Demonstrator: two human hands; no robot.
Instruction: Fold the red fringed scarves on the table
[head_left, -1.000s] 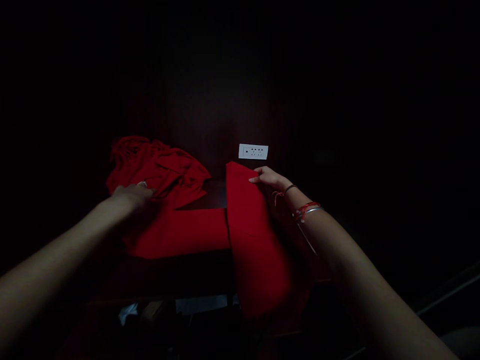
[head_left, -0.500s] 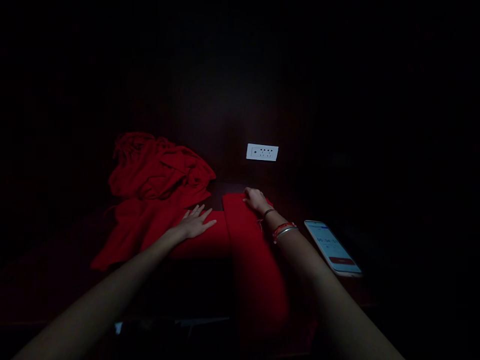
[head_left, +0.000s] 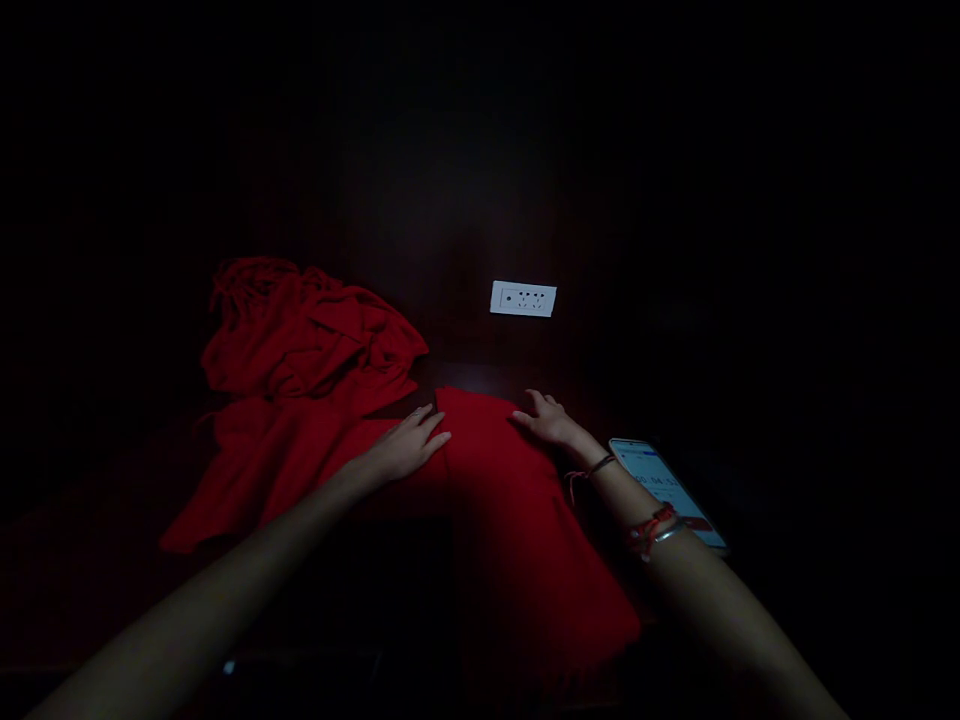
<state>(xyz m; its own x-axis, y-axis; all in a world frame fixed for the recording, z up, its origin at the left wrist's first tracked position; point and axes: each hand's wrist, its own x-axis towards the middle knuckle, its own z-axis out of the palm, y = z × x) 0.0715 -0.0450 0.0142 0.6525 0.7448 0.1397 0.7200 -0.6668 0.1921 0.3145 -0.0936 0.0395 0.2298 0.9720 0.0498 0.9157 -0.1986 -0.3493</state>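
A red fringed scarf (head_left: 495,480) lies in a folded strip across the dark tabletop, its lower part running toward me and over the front edge. My left hand (head_left: 409,447) rests at the strip's left side, fingers spread and pointing away from me. Beneath and left of that hand, more flat red cloth (head_left: 277,450) extends to the left. At the strip's upper right edge is my right hand (head_left: 547,418), with thumb and fingers apart; they touch or hover over the cloth, I cannot tell which. Neither hand grips anything.
A crumpled heap of red fringed cloth (head_left: 315,330) sits at the back left. On the right, partly behind my right forearm, lies a phone (head_left: 649,470) showing a running timer. A white socket plate (head_left: 523,298) is on the dark wall behind. Most surroundings are too dark to make out.
My right hand has let go of the scarf's far edge and moved right. The strip now spreads wider to the right. My left hand has shifted slightly right, onto the strip's left edge.
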